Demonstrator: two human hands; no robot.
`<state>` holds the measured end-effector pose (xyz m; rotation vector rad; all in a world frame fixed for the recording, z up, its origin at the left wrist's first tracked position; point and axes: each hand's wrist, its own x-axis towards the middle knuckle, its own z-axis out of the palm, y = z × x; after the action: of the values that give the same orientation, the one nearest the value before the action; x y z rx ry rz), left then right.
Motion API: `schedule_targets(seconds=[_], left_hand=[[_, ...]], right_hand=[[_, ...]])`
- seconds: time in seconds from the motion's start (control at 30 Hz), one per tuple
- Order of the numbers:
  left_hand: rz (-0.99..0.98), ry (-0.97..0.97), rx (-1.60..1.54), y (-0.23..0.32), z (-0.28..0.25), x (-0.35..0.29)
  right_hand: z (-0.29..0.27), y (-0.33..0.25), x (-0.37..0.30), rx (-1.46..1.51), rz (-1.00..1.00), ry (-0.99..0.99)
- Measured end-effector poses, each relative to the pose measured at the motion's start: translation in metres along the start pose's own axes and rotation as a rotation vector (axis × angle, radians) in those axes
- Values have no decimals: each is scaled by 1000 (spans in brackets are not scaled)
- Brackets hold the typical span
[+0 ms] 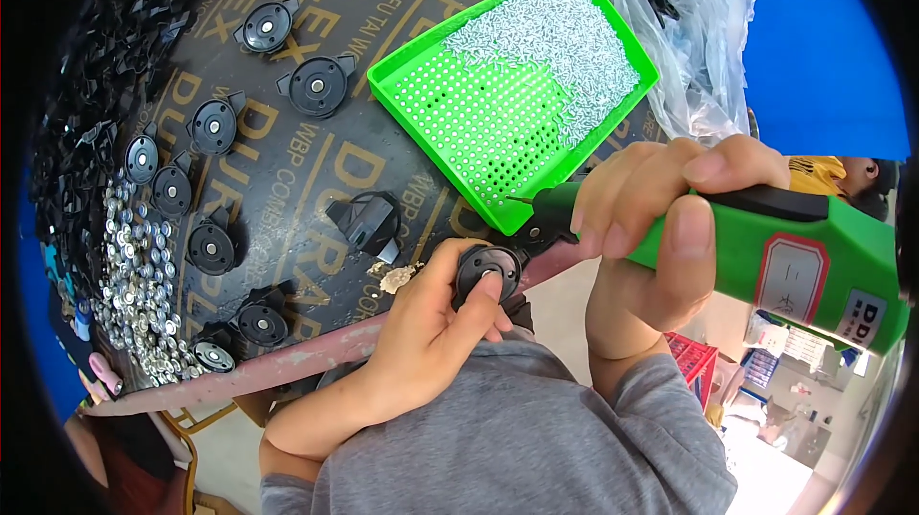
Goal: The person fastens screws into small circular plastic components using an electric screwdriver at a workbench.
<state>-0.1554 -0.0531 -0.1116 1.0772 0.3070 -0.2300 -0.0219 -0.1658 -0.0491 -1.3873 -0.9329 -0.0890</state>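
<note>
My left hand (436, 324) pinches a round black disc part (486, 269) at the near edge of the bench (316, 190), thumb pressed on its face beside the centre hole. My right hand (661, 228) is wrapped tight around the green electric screwdriver (766, 252), its bit aimed at the disc from the right, just below the green perforated tray (431, 99) of small silver screws (560, 36). To do this well, I judge the bit should stay square to the hole, the disc flat, and my thumb clear of the tip.
</note>
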Motion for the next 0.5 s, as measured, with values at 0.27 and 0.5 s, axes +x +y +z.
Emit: schedule_targets(seconds=[0.27,0.5], left_hand=[[-8,27,1,5,4,0],[-19,-4,81,5,-2,-2]], right_hand=[[-11,-21,4,228,-136,-64],[15,-44,-6,309,-240,1]])
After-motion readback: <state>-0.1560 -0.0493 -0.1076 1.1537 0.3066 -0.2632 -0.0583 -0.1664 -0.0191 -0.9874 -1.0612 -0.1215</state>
